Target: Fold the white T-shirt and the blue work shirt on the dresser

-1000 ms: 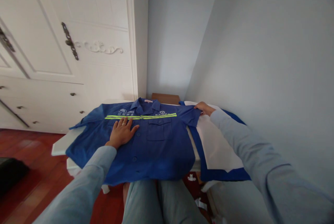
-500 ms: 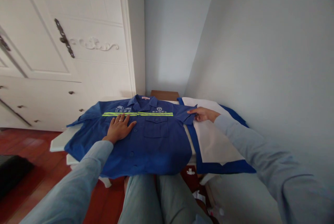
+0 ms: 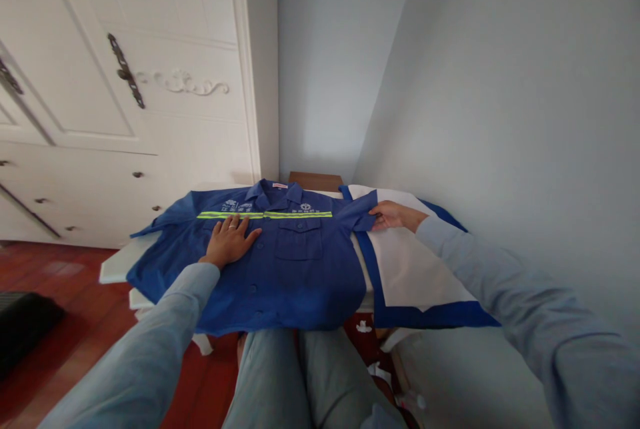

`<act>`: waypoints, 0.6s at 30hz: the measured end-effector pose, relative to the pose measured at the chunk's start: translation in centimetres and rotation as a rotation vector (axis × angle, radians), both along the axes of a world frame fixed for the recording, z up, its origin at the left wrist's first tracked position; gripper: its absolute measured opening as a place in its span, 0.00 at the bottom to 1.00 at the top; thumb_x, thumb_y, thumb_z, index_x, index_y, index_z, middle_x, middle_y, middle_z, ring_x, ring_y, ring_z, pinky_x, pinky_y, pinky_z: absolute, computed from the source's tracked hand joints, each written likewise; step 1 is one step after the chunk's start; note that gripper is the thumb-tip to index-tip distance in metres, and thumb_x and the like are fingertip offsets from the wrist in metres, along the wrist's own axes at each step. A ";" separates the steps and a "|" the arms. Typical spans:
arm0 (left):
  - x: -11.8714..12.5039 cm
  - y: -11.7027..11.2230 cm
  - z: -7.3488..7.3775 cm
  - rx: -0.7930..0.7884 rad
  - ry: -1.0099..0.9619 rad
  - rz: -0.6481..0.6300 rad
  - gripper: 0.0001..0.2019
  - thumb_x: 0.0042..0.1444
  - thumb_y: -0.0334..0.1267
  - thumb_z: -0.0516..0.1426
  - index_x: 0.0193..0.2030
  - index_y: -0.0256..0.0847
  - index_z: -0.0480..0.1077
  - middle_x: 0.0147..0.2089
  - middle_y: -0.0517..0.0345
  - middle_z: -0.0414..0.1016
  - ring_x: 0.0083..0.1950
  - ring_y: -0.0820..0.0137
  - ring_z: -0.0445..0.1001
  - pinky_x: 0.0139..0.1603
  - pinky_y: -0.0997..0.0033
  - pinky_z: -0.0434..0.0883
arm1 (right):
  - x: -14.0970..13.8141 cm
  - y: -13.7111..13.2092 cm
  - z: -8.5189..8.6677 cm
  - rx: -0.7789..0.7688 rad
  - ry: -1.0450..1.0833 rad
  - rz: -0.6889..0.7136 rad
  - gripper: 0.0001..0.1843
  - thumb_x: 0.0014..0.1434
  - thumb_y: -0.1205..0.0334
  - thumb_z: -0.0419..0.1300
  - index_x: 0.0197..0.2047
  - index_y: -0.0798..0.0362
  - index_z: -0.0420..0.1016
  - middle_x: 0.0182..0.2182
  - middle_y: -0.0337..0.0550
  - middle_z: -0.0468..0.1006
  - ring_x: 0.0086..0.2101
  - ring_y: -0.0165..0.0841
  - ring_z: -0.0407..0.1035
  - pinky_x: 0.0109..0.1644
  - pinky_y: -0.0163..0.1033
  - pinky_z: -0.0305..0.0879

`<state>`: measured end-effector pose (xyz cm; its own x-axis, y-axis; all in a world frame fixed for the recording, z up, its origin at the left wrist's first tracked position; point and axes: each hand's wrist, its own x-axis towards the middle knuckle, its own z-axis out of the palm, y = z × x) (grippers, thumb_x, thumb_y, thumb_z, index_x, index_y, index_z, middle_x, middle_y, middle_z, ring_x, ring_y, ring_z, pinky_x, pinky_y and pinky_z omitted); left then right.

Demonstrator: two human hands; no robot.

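A blue short-sleeved work shirt lies spread face up, its collar pointing away from me. A yellow and silver reflective stripe crosses its chest, with white printing above it. My left hand rests flat on the chest near the button line, fingers spread. At the right sleeve's cuff, my right hand pinches the edge of the fabric between thumb and fingers. Beneath that hand lies a white cloth with a blue border, partly covered by the shirt.
The shirt lies on a white table. Behind it stands a brown box. A white wardrobe rises at the left, a grey wall at the right. On the red floor are a black object and paper scraps.
My right hand has shifted slightly to the right with the cuff, and the sleeve lies straighter and opened out. My left hand stays in the same place on the shirt.
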<state>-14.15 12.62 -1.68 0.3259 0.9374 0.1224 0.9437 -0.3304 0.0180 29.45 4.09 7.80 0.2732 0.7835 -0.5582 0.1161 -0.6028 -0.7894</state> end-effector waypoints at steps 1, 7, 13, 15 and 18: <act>0.0 -0.1 0.1 0.003 0.005 -0.002 0.37 0.68 0.58 0.42 0.74 0.32 0.55 0.74 0.38 0.54 0.76 0.48 0.50 0.72 0.44 0.51 | -0.3 0.0 0.2 0.051 -0.027 -0.021 0.08 0.65 0.75 0.53 0.36 0.55 0.69 0.25 0.41 0.77 0.25 0.30 0.73 0.36 0.37 0.74; 0.1 -0.3 0.3 -0.009 0.011 0.003 0.37 0.68 0.58 0.41 0.74 0.33 0.55 0.75 0.39 0.53 0.76 0.48 0.49 0.72 0.45 0.50 | -4.7 0.4 1.7 0.375 -0.293 -0.045 0.03 0.66 0.69 0.56 0.39 0.54 0.68 0.19 0.33 0.68 0.18 0.24 0.62 0.23 0.29 0.60; 0.0 -0.3 0.3 -0.005 -0.020 -0.004 0.38 0.68 0.59 0.41 0.74 0.32 0.56 0.74 0.37 0.54 0.76 0.47 0.50 0.72 0.45 0.50 | -13.5 -2.4 0.0 0.489 -0.556 0.740 0.26 0.62 0.61 0.63 0.63 0.53 0.66 0.26 0.36 0.76 0.21 0.29 0.69 0.25 0.32 0.63; 0.0 -0.3 0.3 -0.003 -0.025 -0.005 0.38 0.68 0.59 0.41 0.74 0.32 0.56 0.74 0.37 0.55 0.76 0.47 0.50 0.72 0.45 0.50 | -15.1 -3.4 -0.9 0.490 -0.680 0.913 0.28 0.63 0.58 0.61 0.64 0.55 0.66 0.28 0.39 0.79 0.27 0.33 0.74 0.33 0.35 0.68; 0.0 -0.4 0.3 -0.003 -0.029 -0.004 0.38 0.67 0.59 0.41 0.74 0.33 0.56 0.74 0.38 0.55 0.76 0.48 0.50 0.72 0.46 0.49 | -15.2 -3.3 -2.1 0.596 -0.936 0.962 0.26 0.64 0.59 0.59 0.64 0.56 0.68 0.39 0.48 0.81 0.40 0.40 0.76 0.47 0.41 0.70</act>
<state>-14.12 12.22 -1.40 0.3257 0.9366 0.1292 0.9415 -0.3337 0.0460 14.30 0.75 5.74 -0.4036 0.9149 -0.0114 0.8741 0.3818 -0.3003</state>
